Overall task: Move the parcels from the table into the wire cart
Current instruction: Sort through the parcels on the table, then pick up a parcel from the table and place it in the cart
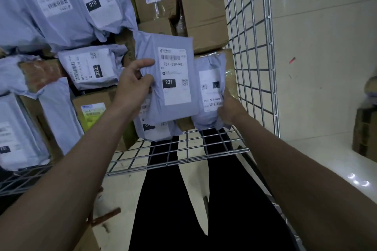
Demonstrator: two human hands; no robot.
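Both arms reach forward into the wire cart [251, 51]. The left hand [133, 85] pinches the grey parcel [173, 75] labelled 231 at its nine o'clock edge, forefinger extended. The right hand [229, 106] grips a second grey parcel [210, 91] at its four o'clock corner. Stacked mailers [61, 4] and cartons [202, 6] crowd twelve and nine o'clock.

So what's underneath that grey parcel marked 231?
Below the parcel marked 231, which the left hand pinches, another grey mailer pokes out, its label half covered. Brown cardboard shows beside it. Anything deeper is hidden.
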